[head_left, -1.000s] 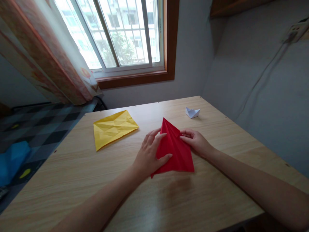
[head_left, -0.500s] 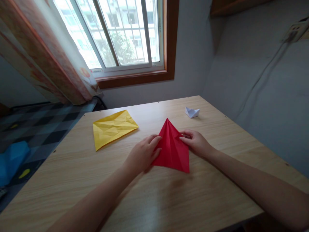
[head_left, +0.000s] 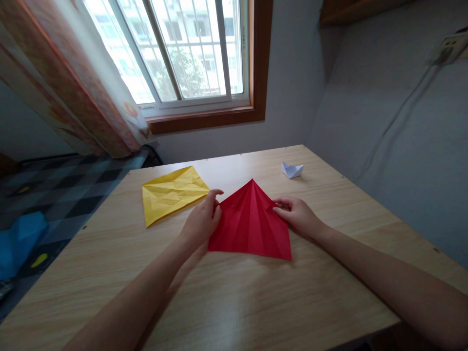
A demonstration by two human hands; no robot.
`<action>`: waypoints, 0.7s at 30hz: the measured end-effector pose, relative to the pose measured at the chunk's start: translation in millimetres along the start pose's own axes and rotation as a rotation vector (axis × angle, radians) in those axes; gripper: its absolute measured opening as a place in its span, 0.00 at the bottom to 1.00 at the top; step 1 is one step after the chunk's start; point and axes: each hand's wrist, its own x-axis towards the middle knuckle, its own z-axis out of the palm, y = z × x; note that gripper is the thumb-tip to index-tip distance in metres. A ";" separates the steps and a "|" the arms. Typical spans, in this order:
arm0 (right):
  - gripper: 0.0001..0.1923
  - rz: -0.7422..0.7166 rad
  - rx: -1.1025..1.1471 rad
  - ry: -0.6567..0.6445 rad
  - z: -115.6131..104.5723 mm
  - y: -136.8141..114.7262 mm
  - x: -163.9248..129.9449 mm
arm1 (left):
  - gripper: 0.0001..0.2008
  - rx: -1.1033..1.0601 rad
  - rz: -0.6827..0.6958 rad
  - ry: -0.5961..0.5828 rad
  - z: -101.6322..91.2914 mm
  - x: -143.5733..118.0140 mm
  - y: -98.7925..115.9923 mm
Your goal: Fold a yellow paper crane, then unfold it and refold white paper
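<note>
Creased red paper point(head_left: 252, 224) lies part-unfolded; no finished shape shows yet. Left hand point(head_left: 201, 222) pinches its left corner, right hand point(head_left: 298, 214) pinches its right edge.

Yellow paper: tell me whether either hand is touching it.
No: the left hand and right hand both grip edges of the red paper, while the yellow paper lies apart.

One head camera looks forward and down, close over the table point(head_left: 256, 302), facing the window point(head_left: 190, 53).
</note>
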 end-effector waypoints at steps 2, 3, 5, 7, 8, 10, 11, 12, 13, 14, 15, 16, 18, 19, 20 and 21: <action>0.13 -0.025 -0.069 -0.005 0.0 -2.2 -0.9 | 0.17 0.078 -0.043 -0.033 3.3 -0.8 -1.6; 0.12 -0.036 -0.107 -0.005 -0.1 -3.1 -1.2 | 0.17 0.119 -0.056 -0.051 5.1 -1.6 -1.4; 0.12 -0.045 -0.157 0.000 -0.5 -3.7 -1.4 | 0.15 0.192 -0.063 -0.073 8.6 -3.1 0.1; 0.12 -0.033 -0.135 -0.003 -1.1 -2.2 -0.5 | 0.13 0.250 -0.057 -0.070 11.8 -4.0 1.4; 0.12 -0.021 -0.101 -0.006 -1.4 -0.8 0.4 | 0.12 0.264 -0.052 -0.065 13.2 -4.0 1.3; 0.12 0.004 -0.019 -0.009 -2.1 3.1 2.7 | 0.11 0.262 -0.031 -0.055 15.7 -3.6 -0.6; 0.13 0.016 0.019 -0.011 -2.3 5.1 3.9 | 0.12 0.255 -0.011 -0.051 16.9 -3.2 -2.3; 0.13 0.026 0.050 -0.013 -2.6 7.0 5.0 | 0.13 0.253 0.014 -0.047 18.1 -2.7 -4.5; 0.14 0.034 0.078 -0.017 -2.8 8.6 6.0 | 0.13 0.259 0.039 -0.042 19.2 -2.3 -6.8; 0.14 0.041 0.101 -0.026 -3.0 9.9 6.8 | 0.13 0.274 0.059 -0.034 20.2 -1.8 -9.1; 0.14 0.045 0.122 -0.036 -3.2 10.9 7.4 | 0.12 0.291 0.075 -0.024 21.2 -1.3 -11.1; 0.15 0.046 0.139 -0.049 -3.4 11.5 7.7 | 0.12 0.301 0.089 -0.008 22.2 -0.7 -12.6; 0.14 0.044 0.154 -0.069 -3.7 12.1 7.9 | 0.11 0.296 0.121 0.031 24.0 0.6 -13.9; 0.14 0.039 0.153 -0.076 -3.8 12.1 7.8 | 0.12 0.283 0.135 0.054 24.8 1.3 -13.6; 0.14 0.034 0.149 -0.081 -3.9 12.0 7.7 | 0.13 0.269 0.145 0.073 25.7 2.0 -12.9; 0.14 0.030 0.142 -0.086 -4.0 11.7 7.5 | 0.13 0.261 0.148 0.087 26.5 2.6 -11.9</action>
